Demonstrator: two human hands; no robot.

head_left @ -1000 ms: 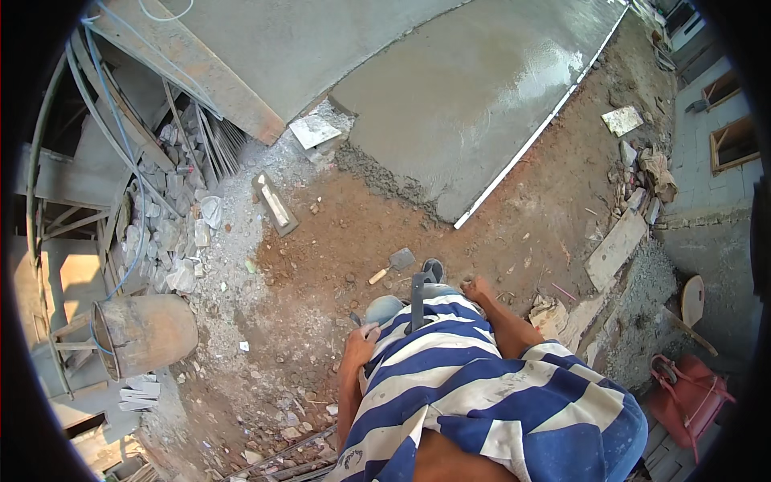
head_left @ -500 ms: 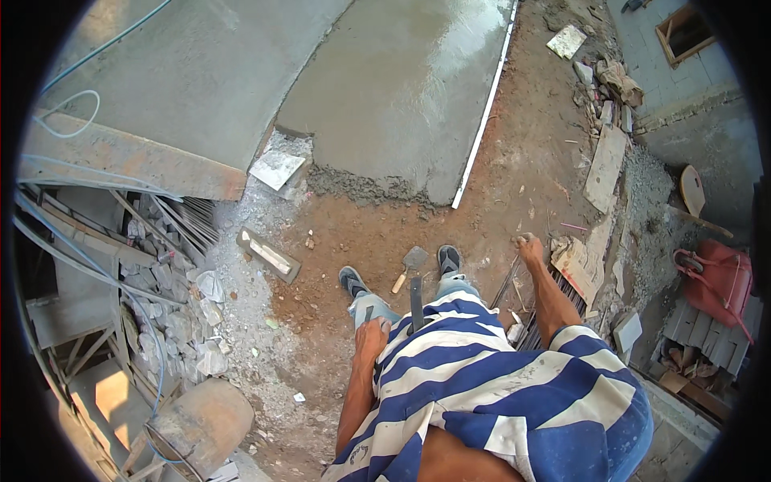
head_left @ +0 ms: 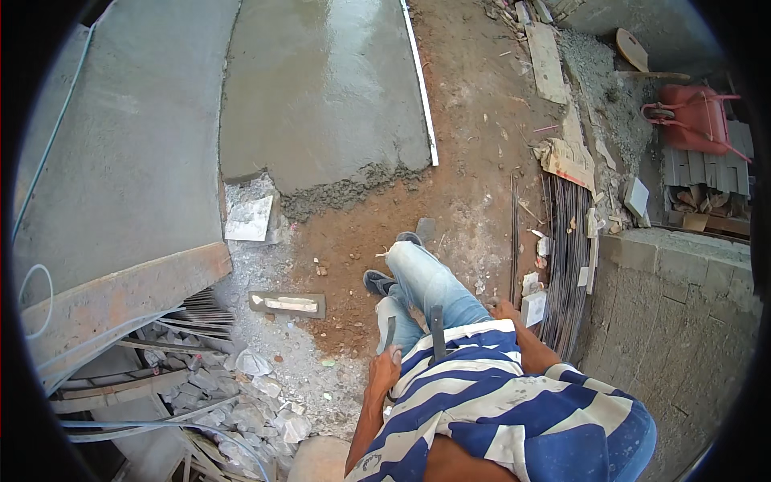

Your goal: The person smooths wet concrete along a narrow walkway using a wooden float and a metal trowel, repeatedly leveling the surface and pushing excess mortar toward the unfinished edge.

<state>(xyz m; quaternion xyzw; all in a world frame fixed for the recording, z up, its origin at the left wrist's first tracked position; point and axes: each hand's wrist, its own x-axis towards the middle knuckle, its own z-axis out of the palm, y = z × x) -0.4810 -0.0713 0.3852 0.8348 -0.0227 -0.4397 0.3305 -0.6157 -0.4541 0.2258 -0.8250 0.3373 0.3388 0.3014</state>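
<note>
Hands: left hand (head_left: 385,363), low in the centre of the frame, looks closed around a narrow grey piece (head_left: 391,331) that sticks up past the fingers, its kind too small to tell; right hand (head_left: 504,312), just right of centre, sits beside the striped shirt (head_left: 474,377), half hidden, so I cannot tell whether it is open or gripping
Tools on the ground: a flat grey blade (head_left: 426,228), perhaps a trowel's, lies at the centre just past the forward dark shoe (head_left: 409,238), any handle out of sight; a long float (head_left: 287,304) with a pale grip lies left of centre, well apart from both hands
Footing risks: the forward shoe could catch the blade, lying so close; loose rubble (head_left: 257,406) at lower left could turn an ankle if stepped on
Slab risks: the glossy slab (head_left: 321,104) at upper centre looks soft, so a stray foot could dent it or break its ragged near edge; a knock to the white edging strip (head_left: 421,80) could spoil its side
Surface: brown pebbly dirt, turning to pale grit leftward; a duller grey slab (head_left: 136,161) fills the upper left
Surroundings: an outdoor building site; dark rods (head_left: 560,257) lie bundled right of centre; a block wall (head_left: 675,337) stands at lower right, a red wheelbarrow (head_left: 695,120) at upper right
</note>
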